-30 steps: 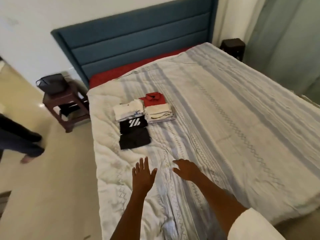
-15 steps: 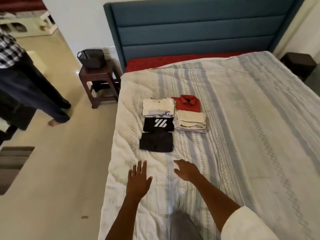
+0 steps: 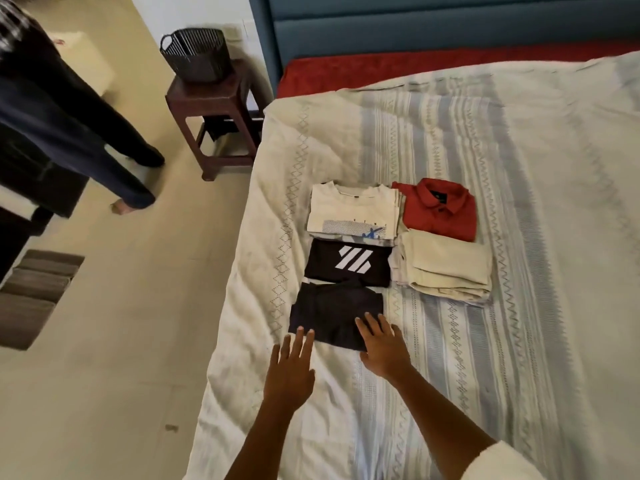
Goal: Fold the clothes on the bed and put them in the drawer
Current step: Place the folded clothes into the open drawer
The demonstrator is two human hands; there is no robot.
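Hands: both have come forward from bare quilt, where they lay half a second ago, to the near edge of the plain dark folded garment [image 3: 332, 313].
Left hand: the left hand [image 3: 289, 368] is released, fingers straight and together, tips at or just over the garment's near left corner; whether they press the cloth cannot be told.
Right hand: the right hand [image 3: 382, 346] is also released, fingers spread flat on the garment's near right corner, gripping nothing.
Clothes: five folded pieces lie together on the bed [image 3: 519, 237], toward its left side. The dark garment is nearest; behind it sits the black shirt with white stripes [image 3: 349, 263], then the white printed shirt [image 3: 353, 211]. Beside those, the cream folded stack [image 3: 446, 268] lies in front of the red collared shirt [image 3: 438, 209].
View: the camera has closed in, so the pile fills more of the frame than a second ago.
Meaning for the task: folding looks finished; the reach suggests collecting begins with the nearest piece, probably by sliding the palms under it.
Drawer: none is visible, so carrying distance is unknown.
Surroundings: a dark basket [image 3: 195, 53] stands on a brown stool [image 3: 211, 109] by the bed, and another person's legs [image 3: 69, 133] stand on the floor at left.
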